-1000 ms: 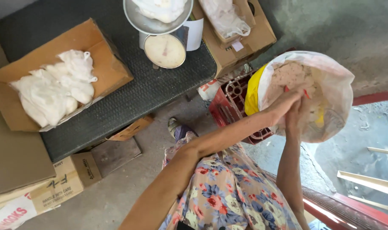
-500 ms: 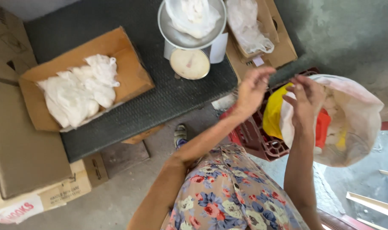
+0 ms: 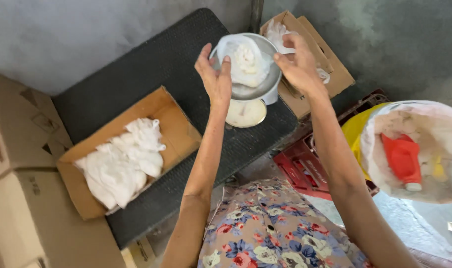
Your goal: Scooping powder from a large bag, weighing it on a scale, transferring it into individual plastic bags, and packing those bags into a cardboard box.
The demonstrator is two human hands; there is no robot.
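The left hand (image 3: 215, 77) is raised with its fingers spread and the thumb tip touching the edge of a small clear plastic bag (image 3: 245, 62) of white stuff; it pinches nothing that can be seen. The right hand (image 3: 299, 64) curls loosely at the bag's other side, fingertips on or just off the plastic, and whether it grips cannot be told. The bag sits in the round metal pan (image 3: 258, 87) of a weighing scale, knotted or bunched at the top, its contents pale and lumpy. Just below the pan the scale's round cream dial (image 3: 245, 113) faces upward. To the left of the scale lies an open brown cardboard box (image 3: 181, 131) holding a heap of similar white filled bags (image 3: 121, 166). To the right of the scale sits another open carton (image 3: 335, 74) with more clear bags inside. Scale and box rest on a dark ribbed mat (image 3: 151, 64). Farther left of the scale stand plain closed cartons (image 3: 22, 213). Well right of the scale and lower, a large translucent sack (image 3: 419, 149) holds a red plastic bottle (image 3: 402, 159), with a red crate (image 3: 300, 168) beside it, on a grey concrete floor.
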